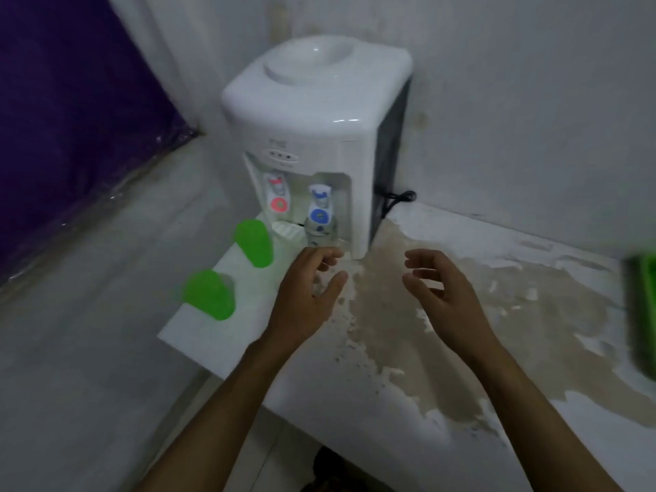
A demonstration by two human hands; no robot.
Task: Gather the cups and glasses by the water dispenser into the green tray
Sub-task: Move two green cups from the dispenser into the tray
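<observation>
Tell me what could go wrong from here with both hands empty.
The two green plastic cups stand close to the white ledge's left edge; a careless reach by the left hand may knock them off. The clear glass sits tucked under the blue tap, so lifting straight up could hit it.

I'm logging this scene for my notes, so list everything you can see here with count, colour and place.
water dispenser: one, white, back of the counter against the wall
tap levers: two, red and blue, on the dispenser front
clear glass: one, under the blue tap
green cups: two, counter's left edge, one by the dispenser, one nearer
green tray: one, cut off at the right edge
black cord: one, right of the dispenser
counter: one, white with brown worn patches
purple sheet: one, left
left hand, right hand: fingers open, empty, above the counter
</observation>
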